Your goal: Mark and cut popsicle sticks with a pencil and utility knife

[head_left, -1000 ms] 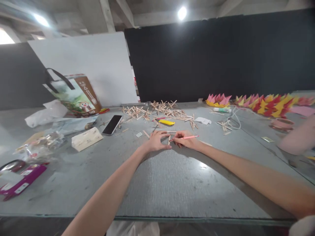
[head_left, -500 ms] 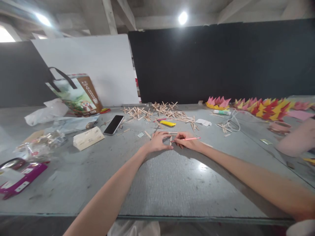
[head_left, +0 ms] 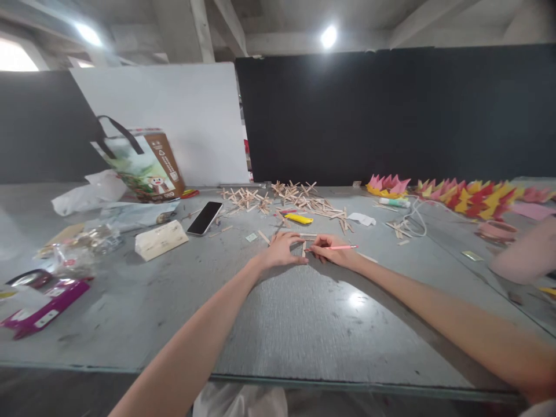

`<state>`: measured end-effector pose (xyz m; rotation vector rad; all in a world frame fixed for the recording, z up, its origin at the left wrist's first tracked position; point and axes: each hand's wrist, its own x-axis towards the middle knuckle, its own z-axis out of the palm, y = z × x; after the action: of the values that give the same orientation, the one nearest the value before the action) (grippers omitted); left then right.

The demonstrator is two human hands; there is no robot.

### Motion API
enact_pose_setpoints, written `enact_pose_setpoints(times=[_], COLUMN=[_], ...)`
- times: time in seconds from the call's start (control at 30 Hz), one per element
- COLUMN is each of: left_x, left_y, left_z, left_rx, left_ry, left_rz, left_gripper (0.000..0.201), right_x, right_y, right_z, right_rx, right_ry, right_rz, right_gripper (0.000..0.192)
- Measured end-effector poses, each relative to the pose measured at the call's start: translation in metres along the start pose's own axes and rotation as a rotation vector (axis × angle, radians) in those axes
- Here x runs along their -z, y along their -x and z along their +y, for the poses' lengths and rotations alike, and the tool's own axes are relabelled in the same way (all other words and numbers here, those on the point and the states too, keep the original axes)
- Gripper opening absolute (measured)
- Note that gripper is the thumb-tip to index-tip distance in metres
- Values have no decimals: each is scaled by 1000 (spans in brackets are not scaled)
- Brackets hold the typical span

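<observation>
Over on the left of the surface (head_left: 278, 324) sit a purple packet (head_left: 41, 307), a clear plastic bag (head_left: 78, 246), a pale wooden block (head_left: 160, 239) and a printed carrier bag (head_left: 145, 165); a dark phone (head_left: 204, 218) lies just right of them. Further back, a heap of crossed wooden sticks (head_left: 286, 198) suggests plenty of pieces already assembled, with a yellow cutter (head_left: 299, 219) beside it.

Centre stage now: the left hand (head_left: 281, 250) presses flat, its fingers spread and bearing down on a few loose craft sticks (head_left: 304, 243) lying between the two hands. The right hand (head_left: 330, 250) has its fingers clamped on a pink pencil (head_left: 343, 247), tip aimed at those sticks; marking looks to be in progress, and this piece, by the look of it, is not yet crossed and joined like the ones in the heap.

Further right lie white cable (head_left: 412, 217) and a row of folded paper shapes (head_left: 473, 194), and another person's sleeve (head_left: 527, 258) at the edge.

Against a second ago, both hands are in nearly the same pose; only the view has drifted, the bag and phone sliding slightly rightward in frame.
</observation>
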<state>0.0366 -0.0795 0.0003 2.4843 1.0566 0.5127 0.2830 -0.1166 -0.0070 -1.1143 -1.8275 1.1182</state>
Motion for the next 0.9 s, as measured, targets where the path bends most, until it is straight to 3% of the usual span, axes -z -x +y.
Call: enact_pose_setpoints(times=[0.3, 0.53, 0.9], left_x=[0, 1, 3], left_y=[0, -3, 1], left_z=[-2, -3, -1], left_rx=[-12, -8, -24], left_ry=[4, -8, 22], left_rz=[0, -14, -7], left_gripper=[80, 82, 81], right_x=[-1, -1, -1], right_y=[1, 12, 8], right_z=[-4, -17, -16], right_rx=[17, 24, 26], right_ry=[13, 39, 52], right_rz=[-15, 120, 87], right_gripper=[43, 50, 48])
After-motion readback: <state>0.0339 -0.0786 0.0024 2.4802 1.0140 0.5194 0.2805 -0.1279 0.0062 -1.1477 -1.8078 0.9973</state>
